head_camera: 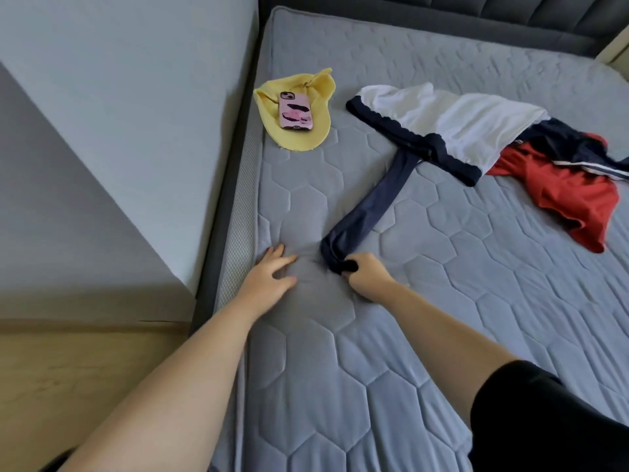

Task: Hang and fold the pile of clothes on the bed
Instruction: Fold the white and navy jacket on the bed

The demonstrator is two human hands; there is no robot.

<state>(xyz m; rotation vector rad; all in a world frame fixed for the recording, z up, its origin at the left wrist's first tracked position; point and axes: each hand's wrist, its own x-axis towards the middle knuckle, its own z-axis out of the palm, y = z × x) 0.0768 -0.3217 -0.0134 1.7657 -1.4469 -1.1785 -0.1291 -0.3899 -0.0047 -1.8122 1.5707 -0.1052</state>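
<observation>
Head view: my left hand (pixel 272 272) lies flat on the mattress (pixel 374 352), fingers spread, holding nothing; my right hand (pixel 367 279) curls round the end of a long navy strip of cloth (pixel 371 202). I judge a slow, even pull best, so the white-and-navy top (pixel 452 120) it reaches, farther off, slides flat and clear of the red garment (pixel 561 195).

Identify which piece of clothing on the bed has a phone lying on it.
The yellow cloth near the left edge of the mattress: a pink-cased phone lies on it. The white-and-navy garment and red garment carry none.
</observation>
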